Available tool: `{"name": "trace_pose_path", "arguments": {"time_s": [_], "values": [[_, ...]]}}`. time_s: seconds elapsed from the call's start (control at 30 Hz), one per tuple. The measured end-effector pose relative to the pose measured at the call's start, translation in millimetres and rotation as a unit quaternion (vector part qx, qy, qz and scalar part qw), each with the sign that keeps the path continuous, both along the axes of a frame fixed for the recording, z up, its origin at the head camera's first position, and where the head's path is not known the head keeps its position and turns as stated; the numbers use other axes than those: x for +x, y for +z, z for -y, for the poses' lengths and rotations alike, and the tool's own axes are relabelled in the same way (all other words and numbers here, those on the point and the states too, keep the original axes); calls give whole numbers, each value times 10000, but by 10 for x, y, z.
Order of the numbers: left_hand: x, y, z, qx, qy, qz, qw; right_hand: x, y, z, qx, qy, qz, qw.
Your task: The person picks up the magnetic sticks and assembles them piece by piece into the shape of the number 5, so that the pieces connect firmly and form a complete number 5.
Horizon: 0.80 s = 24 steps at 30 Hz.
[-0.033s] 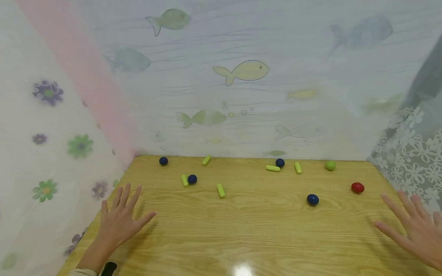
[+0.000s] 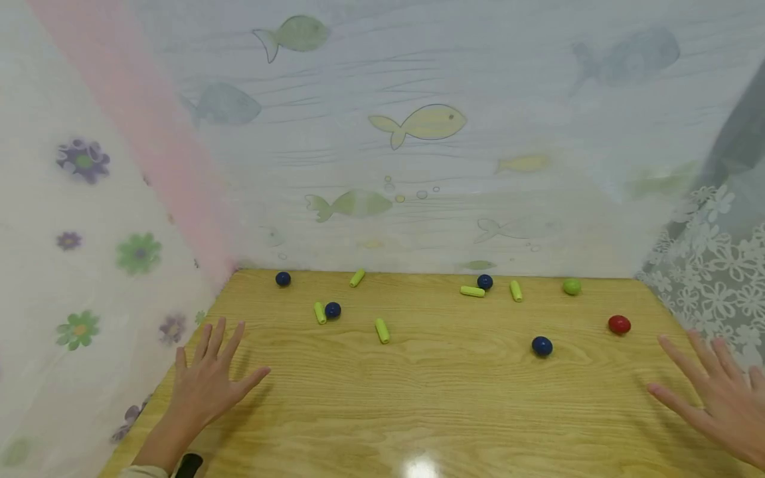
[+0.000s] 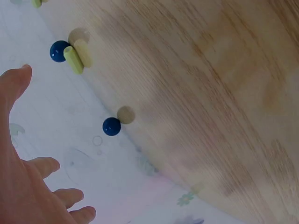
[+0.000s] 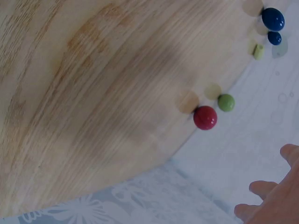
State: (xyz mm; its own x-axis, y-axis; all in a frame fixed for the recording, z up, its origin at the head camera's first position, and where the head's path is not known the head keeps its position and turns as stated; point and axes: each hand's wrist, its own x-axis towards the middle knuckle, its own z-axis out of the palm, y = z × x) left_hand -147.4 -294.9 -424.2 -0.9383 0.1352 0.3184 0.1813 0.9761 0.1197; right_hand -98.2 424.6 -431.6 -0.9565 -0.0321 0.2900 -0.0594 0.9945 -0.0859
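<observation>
My left hand [image 2: 206, 385] is held at the table's left side, fingers straight and spread, holding nothing. At the right edge of the head view, my right hand [image 2: 717, 398] has its fingers spread too and holds nothing. Nearest the right hand is a red ball [image 2: 619, 324], with a green ball [image 2: 572, 287] behind it and a blue ball [image 2: 542, 346] to its left. Nearest the left hand lie a yellow-green stick [image 2: 320, 313] and a blue ball [image 2: 333, 310], side by side. The left wrist view shows this blue ball [image 3: 60, 51] beside its stick [image 3: 74, 60].
Further back lie another blue ball [image 2: 283, 279] and a stick [image 2: 357, 277]. A third stick [image 2: 382, 330] is near the middle. Right of centre, a blue ball [image 2: 485, 282] sits by two more sticks [image 2: 472, 291]. A fish-printed curtain [image 2: 418, 226] borders the wooden table [image 2: 382, 411].
</observation>
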Motion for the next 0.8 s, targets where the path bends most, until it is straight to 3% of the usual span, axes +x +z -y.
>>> {"name": "trace_pose_path", "arguments": {"time_s": [0.5,0.8], "values": [[-32,12,-31,-4,-16,-39,10000,29,65,14,24,52,155,9999],[-106,0,-47,-7,-22,120,9999,-14,118,273,-370,766,125,9963]]}}
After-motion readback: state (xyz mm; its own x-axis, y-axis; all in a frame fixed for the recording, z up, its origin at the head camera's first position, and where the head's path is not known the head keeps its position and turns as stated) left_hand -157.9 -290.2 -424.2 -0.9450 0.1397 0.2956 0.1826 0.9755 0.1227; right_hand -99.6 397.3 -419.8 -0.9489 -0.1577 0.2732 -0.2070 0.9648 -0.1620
